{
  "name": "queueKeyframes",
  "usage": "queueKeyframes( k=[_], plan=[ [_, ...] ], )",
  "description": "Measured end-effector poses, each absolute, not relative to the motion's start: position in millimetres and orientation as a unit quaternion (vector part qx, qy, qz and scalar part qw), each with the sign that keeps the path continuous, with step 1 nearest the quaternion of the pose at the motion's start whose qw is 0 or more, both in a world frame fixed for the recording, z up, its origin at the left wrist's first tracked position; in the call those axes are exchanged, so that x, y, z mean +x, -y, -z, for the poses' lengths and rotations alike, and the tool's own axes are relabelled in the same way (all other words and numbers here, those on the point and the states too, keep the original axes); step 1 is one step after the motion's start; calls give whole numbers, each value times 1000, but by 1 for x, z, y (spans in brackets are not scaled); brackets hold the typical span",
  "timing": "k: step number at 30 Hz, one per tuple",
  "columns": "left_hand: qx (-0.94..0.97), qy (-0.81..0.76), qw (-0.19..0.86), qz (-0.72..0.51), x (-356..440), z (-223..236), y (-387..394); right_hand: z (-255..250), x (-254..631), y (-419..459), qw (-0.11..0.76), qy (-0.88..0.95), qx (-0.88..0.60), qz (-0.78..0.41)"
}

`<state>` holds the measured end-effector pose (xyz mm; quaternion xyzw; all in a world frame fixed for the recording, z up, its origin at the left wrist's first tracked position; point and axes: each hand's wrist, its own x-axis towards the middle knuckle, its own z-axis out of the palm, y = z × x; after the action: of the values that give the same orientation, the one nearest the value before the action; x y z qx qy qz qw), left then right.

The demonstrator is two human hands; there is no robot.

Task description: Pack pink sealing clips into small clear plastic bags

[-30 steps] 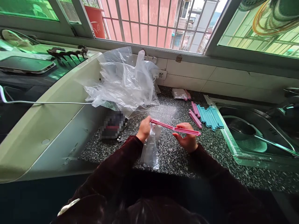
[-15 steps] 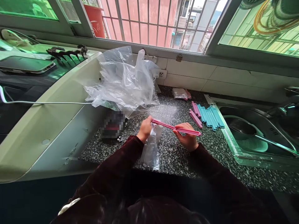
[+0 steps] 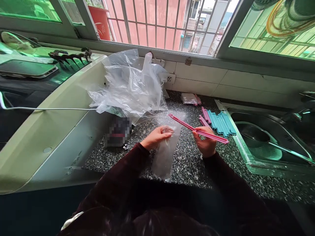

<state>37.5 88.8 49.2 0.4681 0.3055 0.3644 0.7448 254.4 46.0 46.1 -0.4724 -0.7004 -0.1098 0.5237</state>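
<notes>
My left hand (image 3: 155, 137) pinches the top of a small clear plastic bag (image 3: 165, 154) that lies on the speckled granite counter (image 3: 187, 164). My right hand (image 3: 205, 142) grips a long pink sealing clip (image 3: 197, 128) near its middle. The clip slants from upper left to lower right and is clear of the bag. Both arms wear dark red sleeves.
A heap of clear plastic bags (image 3: 130, 85) sits at the back left of the counter. Several pink and teal clips (image 3: 218, 121) lie beside the steel sink (image 3: 270, 141). A small packet (image 3: 189, 98) rests by the tiled wall. A pale appliance (image 3: 49, 131) stands left.
The pink clip has come off the top of the bag and moved right and up with my right hand. My left hand has shifted right along the bag's top edge.
</notes>
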Motion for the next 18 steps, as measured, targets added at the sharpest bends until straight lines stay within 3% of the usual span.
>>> queueKeyframes(
  k=[18],
  plan=[
    [487, -283, 765, -312, 43, -42, -83, -40, 240, -41, 492, 750, -439, 49]
  ],
)
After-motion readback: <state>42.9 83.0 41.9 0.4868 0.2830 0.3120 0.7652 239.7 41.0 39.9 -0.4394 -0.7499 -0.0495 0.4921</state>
